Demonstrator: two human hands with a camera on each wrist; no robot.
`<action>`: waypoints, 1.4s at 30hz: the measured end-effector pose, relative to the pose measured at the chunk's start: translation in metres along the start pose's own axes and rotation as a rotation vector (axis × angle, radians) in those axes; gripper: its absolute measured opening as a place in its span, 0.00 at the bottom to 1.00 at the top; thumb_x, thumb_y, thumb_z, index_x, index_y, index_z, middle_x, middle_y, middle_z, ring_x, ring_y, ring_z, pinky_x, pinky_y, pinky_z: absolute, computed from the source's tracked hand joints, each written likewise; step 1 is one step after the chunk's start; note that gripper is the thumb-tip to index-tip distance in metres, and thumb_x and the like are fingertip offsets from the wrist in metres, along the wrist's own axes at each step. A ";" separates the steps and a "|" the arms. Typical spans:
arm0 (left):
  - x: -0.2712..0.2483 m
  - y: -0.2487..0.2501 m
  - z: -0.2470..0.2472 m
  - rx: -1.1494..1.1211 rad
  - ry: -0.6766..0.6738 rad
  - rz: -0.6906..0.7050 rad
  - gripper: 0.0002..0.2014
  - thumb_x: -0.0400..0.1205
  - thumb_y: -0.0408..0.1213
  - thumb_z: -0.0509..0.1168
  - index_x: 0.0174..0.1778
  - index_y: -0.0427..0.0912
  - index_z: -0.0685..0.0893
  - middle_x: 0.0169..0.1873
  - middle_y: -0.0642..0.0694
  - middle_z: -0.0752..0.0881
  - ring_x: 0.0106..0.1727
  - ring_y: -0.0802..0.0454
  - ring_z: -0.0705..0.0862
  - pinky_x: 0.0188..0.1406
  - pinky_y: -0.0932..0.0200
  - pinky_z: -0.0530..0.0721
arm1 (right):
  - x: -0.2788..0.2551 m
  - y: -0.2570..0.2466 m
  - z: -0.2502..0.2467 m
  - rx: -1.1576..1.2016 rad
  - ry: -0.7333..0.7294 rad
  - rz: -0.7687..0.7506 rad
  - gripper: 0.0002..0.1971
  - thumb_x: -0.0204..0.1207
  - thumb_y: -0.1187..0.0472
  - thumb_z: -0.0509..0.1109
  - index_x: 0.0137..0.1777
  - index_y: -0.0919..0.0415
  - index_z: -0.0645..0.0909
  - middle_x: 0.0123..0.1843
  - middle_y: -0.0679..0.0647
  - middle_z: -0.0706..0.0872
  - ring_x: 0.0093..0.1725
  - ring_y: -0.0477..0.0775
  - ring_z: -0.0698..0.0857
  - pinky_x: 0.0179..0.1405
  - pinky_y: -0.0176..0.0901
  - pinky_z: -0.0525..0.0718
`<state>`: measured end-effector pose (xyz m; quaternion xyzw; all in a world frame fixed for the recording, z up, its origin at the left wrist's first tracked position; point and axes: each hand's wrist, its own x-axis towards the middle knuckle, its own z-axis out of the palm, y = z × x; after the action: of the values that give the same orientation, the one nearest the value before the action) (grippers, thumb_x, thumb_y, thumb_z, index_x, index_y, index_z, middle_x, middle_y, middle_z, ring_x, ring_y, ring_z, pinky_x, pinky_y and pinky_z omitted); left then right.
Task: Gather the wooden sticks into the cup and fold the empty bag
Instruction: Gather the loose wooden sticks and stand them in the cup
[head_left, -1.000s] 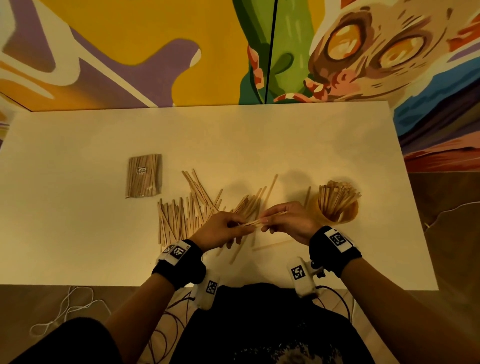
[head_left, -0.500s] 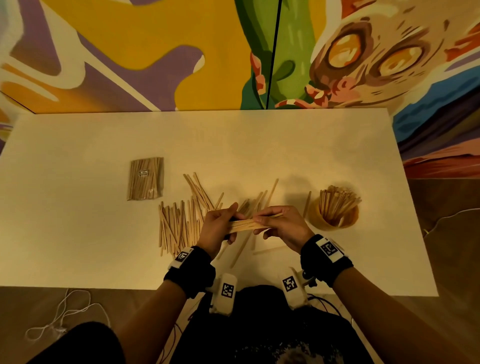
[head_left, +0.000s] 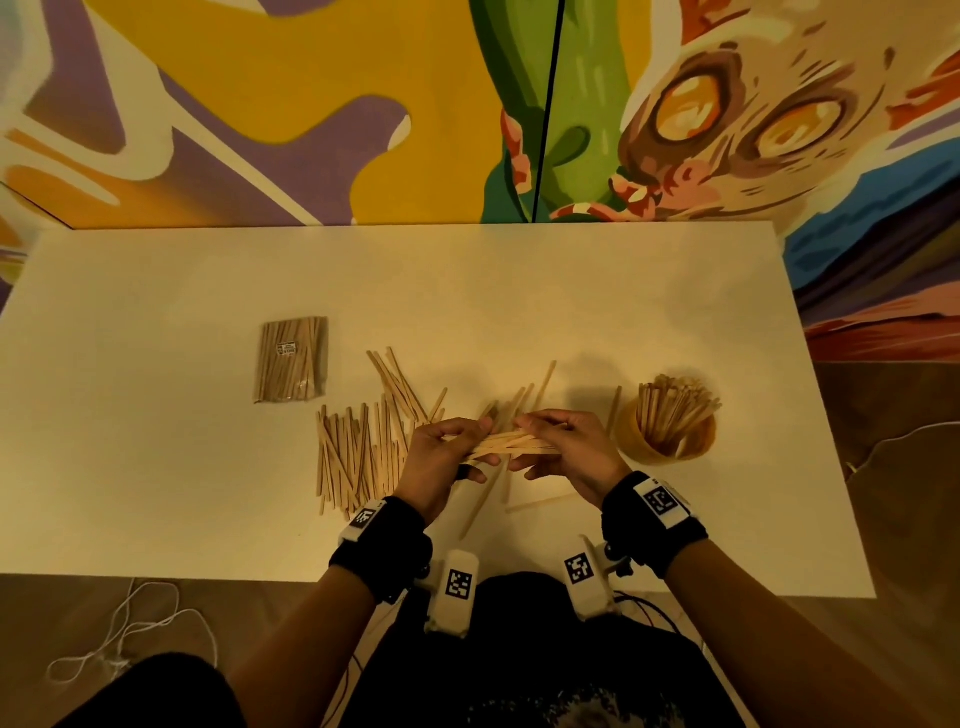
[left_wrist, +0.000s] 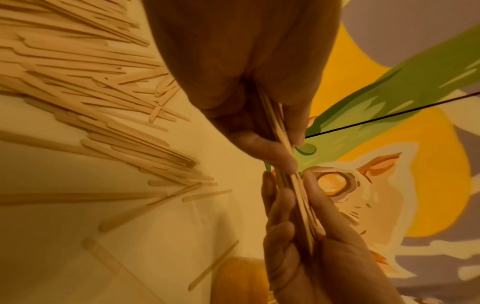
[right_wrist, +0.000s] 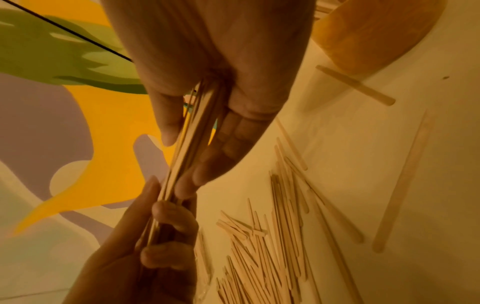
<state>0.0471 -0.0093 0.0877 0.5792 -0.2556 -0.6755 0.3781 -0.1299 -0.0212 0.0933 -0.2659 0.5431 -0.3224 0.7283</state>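
Note:
Both hands hold one bundle of wooden sticks (head_left: 511, 444) level above the white table (head_left: 156, 467). My left hand (head_left: 447, 457) grips its left end between thumb and fingers (left_wrist: 270, 148). My right hand (head_left: 558, 447) grips the right end, with the bundle (right_wrist: 192, 131) between thumb and fingers. A pile of loose sticks (head_left: 363, 447) lies left of the hands, and a few more lie under them (head_left: 483, 501). The yellow cup (head_left: 670, 428), full of upright sticks, stands just right of my right hand. A clear bag (head_left: 292, 358) holding sticks lies at the far left.
The table's near edge (head_left: 260, 574) runs just in front of my wrists. A painted wall (head_left: 363, 104) rises behind the table. A white cord (head_left: 124, 634) lies on the floor at lower left. Bare table top stretches to the left and behind the sticks.
The left hand brought more sticks to the right hand, and the thin pinch of a stick or two has grown into a bundle held by both hands, raised slightly off the table.

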 end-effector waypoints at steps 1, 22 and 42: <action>-0.001 0.000 0.000 0.004 -0.004 0.008 0.10 0.80 0.35 0.70 0.45 0.29 0.88 0.37 0.35 0.89 0.30 0.49 0.88 0.22 0.61 0.82 | 0.000 -0.001 -0.001 0.012 -0.012 0.013 0.08 0.77 0.63 0.73 0.50 0.69 0.87 0.42 0.68 0.91 0.33 0.62 0.91 0.30 0.44 0.88; -0.004 -0.004 0.009 0.002 -0.070 -0.016 0.12 0.81 0.34 0.69 0.52 0.27 0.87 0.42 0.35 0.91 0.36 0.45 0.91 0.29 0.60 0.86 | -0.005 0.000 -0.019 0.010 -0.037 0.025 0.06 0.72 0.71 0.75 0.49 0.71 0.87 0.42 0.67 0.90 0.37 0.62 0.91 0.32 0.42 0.87; 0.016 -0.026 0.082 0.142 -0.164 -0.100 0.14 0.85 0.41 0.65 0.54 0.31 0.86 0.42 0.44 0.89 0.38 0.44 0.89 0.27 0.57 0.85 | -0.036 -0.022 -0.136 -0.135 0.243 -0.061 0.06 0.71 0.74 0.75 0.46 0.77 0.87 0.33 0.69 0.86 0.28 0.58 0.84 0.24 0.38 0.81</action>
<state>-0.0387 -0.0142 0.0744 0.5591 -0.3036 -0.7190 0.2798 -0.2720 -0.0134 0.0950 -0.2896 0.6394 -0.3370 0.6274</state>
